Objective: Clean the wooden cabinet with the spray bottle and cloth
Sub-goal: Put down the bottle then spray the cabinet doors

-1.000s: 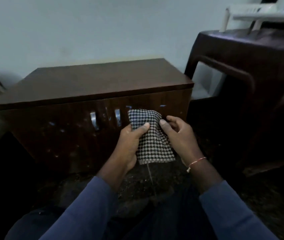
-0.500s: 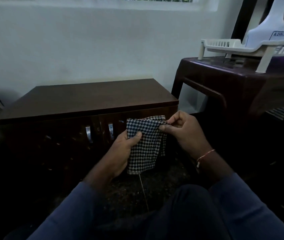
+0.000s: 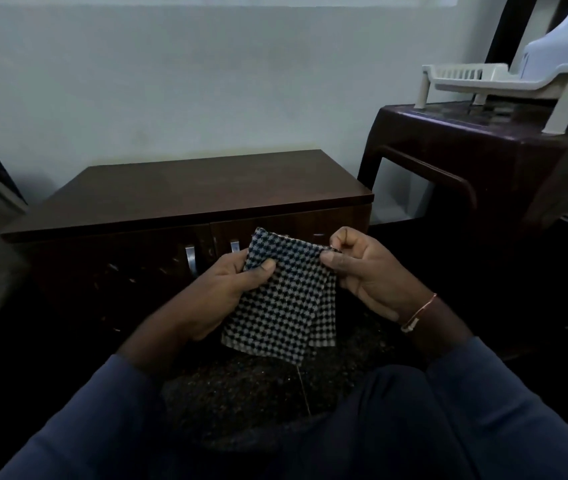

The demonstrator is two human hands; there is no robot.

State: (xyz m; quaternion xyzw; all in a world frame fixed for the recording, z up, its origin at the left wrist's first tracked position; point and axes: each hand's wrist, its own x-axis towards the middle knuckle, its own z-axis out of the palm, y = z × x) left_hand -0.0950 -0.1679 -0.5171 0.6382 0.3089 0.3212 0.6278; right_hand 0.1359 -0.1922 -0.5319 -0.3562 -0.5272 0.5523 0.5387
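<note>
Both hands are holding the checkered cloth (image 3: 282,299) in front of the wooden cabinet (image 3: 185,202): the left hand (image 3: 227,296) is gripping its left edge, the right hand (image 3: 365,271) is pinching its upper right corner.

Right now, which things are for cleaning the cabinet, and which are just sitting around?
For the job:
- checked cloth, gripped by the left hand and pinched by the right hand
- wooden cabinet
- No spray bottle shows.

Just sitting around:
- dark brown plastic table
- white plastic rack on it
</note>
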